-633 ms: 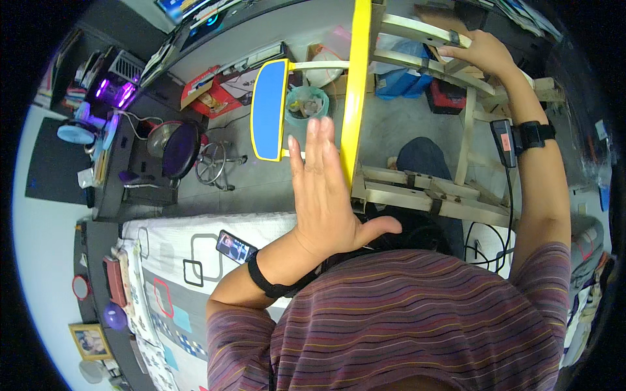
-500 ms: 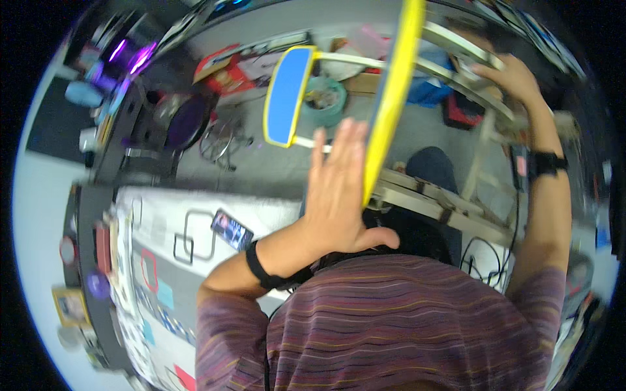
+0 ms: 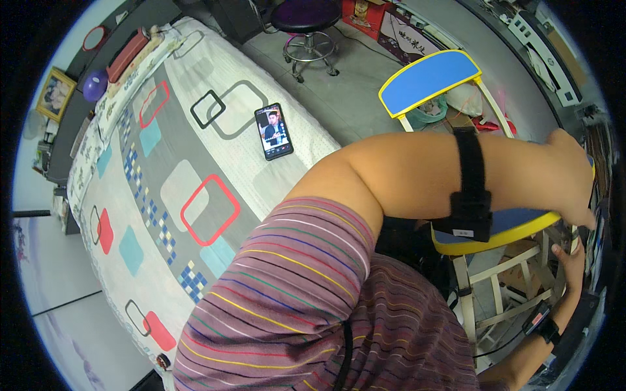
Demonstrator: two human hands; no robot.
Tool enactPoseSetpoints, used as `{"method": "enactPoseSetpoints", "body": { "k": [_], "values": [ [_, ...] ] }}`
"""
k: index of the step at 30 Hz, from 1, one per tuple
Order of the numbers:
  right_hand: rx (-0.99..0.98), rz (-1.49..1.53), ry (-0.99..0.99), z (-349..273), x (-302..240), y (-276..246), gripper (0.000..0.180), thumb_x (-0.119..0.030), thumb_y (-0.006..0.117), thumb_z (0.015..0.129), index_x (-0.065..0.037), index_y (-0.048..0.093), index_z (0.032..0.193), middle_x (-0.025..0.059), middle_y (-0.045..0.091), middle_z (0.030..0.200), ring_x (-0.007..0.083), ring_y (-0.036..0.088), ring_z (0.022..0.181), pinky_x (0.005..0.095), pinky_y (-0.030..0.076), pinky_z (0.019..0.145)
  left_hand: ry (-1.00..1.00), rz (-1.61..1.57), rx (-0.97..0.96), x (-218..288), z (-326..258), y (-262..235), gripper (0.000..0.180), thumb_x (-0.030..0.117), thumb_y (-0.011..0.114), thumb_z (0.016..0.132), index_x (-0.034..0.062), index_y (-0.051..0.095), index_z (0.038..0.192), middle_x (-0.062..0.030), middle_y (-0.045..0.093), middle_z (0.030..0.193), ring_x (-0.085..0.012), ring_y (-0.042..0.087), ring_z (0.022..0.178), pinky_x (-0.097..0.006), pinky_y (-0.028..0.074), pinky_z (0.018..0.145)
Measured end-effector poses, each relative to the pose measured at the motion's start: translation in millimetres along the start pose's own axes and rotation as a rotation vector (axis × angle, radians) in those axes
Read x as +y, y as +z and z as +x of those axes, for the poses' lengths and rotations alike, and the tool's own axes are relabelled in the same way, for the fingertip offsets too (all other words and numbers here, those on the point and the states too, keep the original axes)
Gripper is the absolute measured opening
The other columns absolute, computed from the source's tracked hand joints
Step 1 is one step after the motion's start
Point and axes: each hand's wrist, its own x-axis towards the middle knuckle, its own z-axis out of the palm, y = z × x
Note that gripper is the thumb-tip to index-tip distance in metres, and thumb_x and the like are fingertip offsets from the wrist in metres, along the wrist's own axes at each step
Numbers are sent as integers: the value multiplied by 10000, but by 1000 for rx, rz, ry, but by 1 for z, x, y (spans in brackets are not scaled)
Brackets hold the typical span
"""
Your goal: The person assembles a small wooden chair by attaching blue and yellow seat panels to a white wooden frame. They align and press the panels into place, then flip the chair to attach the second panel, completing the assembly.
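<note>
Striped-shirt shoulder filled lower centre. Left hand (image 3: 574, 176) at right edge lay flat, fingers together, on chair (image 3: 515, 225) with blue seat, yellow rim. Right hand (image 3: 574, 257) lower right gripped chair's white frame (image 3: 495, 274). Chair held, not yet set down. Versus earlier: chair seen edge-on at top, left palm spread; view swung, bed (image 3: 163, 195) and phone (image 3: 274, 131) moved upper left.

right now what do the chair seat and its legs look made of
Chair seat: probably painted wood or plastic, a smooth matte blue panel with a yellow rim. Legs: likely wood painted off-white, square slats joined by crossbars. Left hand rests on the seat; right hand grips the frame.
</note>
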Motion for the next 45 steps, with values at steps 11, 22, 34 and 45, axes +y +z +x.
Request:
{"method": "enactPoseSetpoints", "body": {
  "k": [11, 22, 34, 45],
  "values": [
    [286, -554, 82, 12, -27, 5, 361, -212, 756, 800, -5, 662, 1080, 190, 704, 962, 332, 672, 869, 392, 501, 784, 148, 321, 106, -9, -6, -12, 259, 313, 634, 841, 97, 750, 924, -107, 725, 831, -245, 705, 750, -407, 514, 551],
    [530, -785, 156, 20, -87, 29, 392, -368, 704, 809, -227, 681, 1173, 147, 702, 993, 352, 668, 920, 439, 528, 769, 118, 210, 499, -73, -31, 47, 269, 337, 659, 829, 78, 691, 763, -135, 654, 645, -281, 644, 548, -405, 495, 495],
    [832, -671, -169, 9, -83, 108, 309, -91, 687, 674, -154, 714, 975, 122, 694, 823, 317, 679, 768, 399, 533, 676, 200, 132, 698, -108, -91, 107, 240, 162, 756, 752, 52, 554, 686, -85, 509, 545, -277, 515, 467, -387, 416, 458],
    [522, -698, -356, -6, -132, 87, 525, -236, 842, 587, -14, 662, 1026, 123, 649, 1084, 332, 543, 1135, 444, 419, 952, 162, 139, 689, -113, -130, 109, 179, 140, 756, 743, 32, 614, 759, -76, 532, 571, -250, 514, 479, -356, 406, 474]
  ]
}}
